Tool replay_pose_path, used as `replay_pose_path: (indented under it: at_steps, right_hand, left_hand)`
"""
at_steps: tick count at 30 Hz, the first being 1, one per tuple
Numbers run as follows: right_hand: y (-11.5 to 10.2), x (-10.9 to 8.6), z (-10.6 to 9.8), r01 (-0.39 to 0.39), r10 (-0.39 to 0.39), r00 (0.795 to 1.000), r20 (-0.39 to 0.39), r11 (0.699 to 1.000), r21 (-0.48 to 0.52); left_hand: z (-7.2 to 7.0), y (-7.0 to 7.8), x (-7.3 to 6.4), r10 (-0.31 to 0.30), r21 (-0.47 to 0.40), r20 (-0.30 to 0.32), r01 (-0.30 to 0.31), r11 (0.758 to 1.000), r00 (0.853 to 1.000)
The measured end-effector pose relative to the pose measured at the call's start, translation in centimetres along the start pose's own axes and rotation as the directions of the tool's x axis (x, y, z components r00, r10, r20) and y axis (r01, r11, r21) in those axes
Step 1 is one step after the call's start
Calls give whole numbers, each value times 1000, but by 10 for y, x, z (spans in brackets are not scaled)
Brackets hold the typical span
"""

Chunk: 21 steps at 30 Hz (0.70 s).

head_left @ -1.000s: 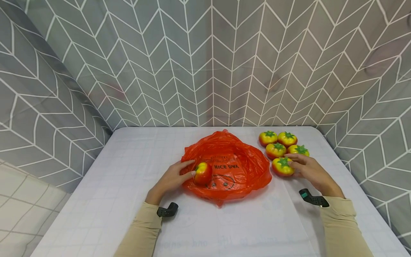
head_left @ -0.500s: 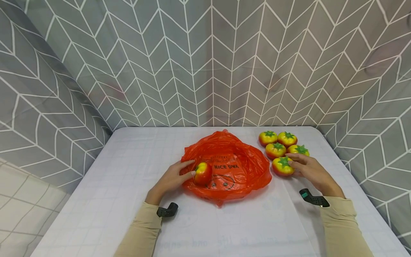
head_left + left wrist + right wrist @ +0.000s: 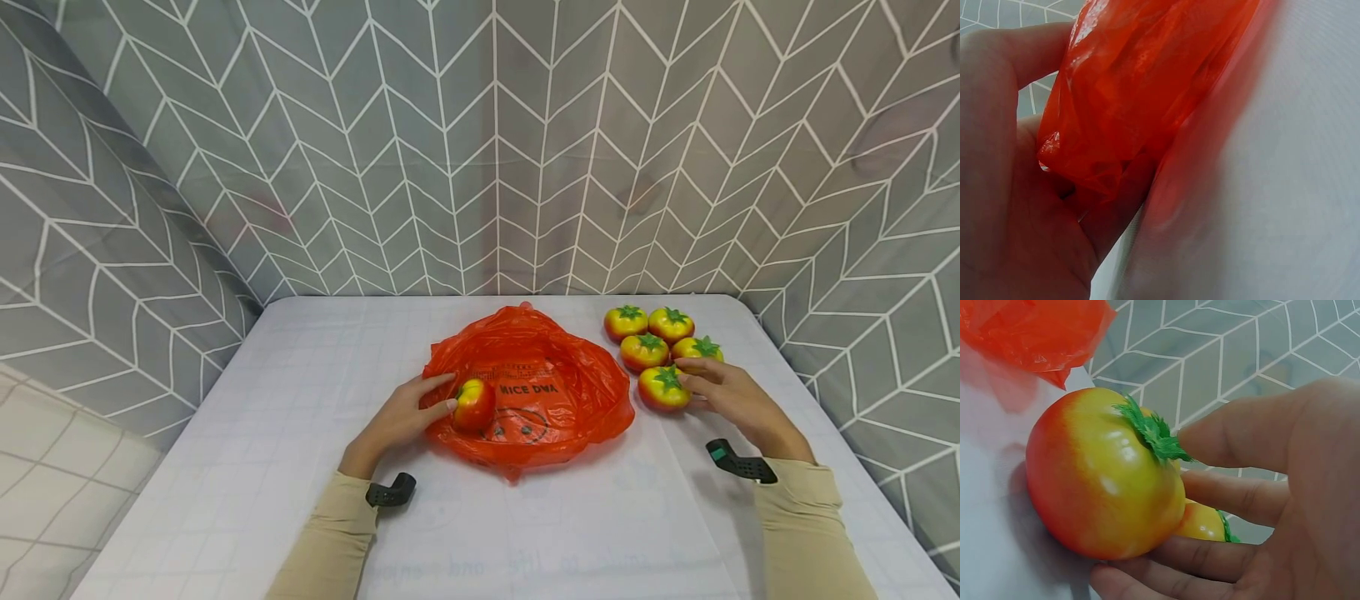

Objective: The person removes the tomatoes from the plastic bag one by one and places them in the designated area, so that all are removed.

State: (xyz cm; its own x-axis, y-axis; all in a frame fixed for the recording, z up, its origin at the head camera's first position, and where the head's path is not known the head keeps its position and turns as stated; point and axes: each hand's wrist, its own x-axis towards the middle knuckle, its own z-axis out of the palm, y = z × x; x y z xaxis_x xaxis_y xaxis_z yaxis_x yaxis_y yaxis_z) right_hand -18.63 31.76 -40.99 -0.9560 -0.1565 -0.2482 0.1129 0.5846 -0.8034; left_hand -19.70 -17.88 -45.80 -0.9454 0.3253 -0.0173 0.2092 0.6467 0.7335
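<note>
At the left side of an open red plastic bag (image 3: 525, 417), my left hand (image 3: 401, 412) grips its edge. One red and yellow tomato (image 3: 476, 406) with a smooth shine lies in the bag, right by that thumb. In the left wrist view the red film (image 3: 1141, 81) runs between the thumb and the curled fingers. My right hand (image 3: 731, 400) holds the nearest tomato (image 3: 1104, 475) of a group, thumb at its green leafy top (image 3: 1154, 431) and fingers round its side and underneath. This tomato stands upright, close over the white cloth.
Several more tomatoes (image 3: 643, 353) stand close together behind the right hand, near the table's back right. The table (image 3: 337, 350) has a white cloth with faint printing. Grey patterned curtains (image 3: 480, 150) rise behind it and at both sides.
My right hand and the tomato it holds have shifted slightly to the right. The left hand, the bag and the tomato in it have stayed put.
</note>
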Motion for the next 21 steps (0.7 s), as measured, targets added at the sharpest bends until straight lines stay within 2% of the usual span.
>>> replay_pose_path:
  at_steps: [8,15,21]
  right_hand:
    - [-5,-4,-2,-3,3,1000,-5,1000,25]
    - [-7,-7,-7,-6,6,1000,-9,1000,-8]
    - [-6,-11,-14,6,-6,1000,-11,1000,11]
  left_hand:
    - [0,1,0,-8,6,-1,8,1000,1000]
    - [0,1,0,-18,12,3,18,1000,1000]
    - [0,1,0,-13,-3,0,13,1000,1000]
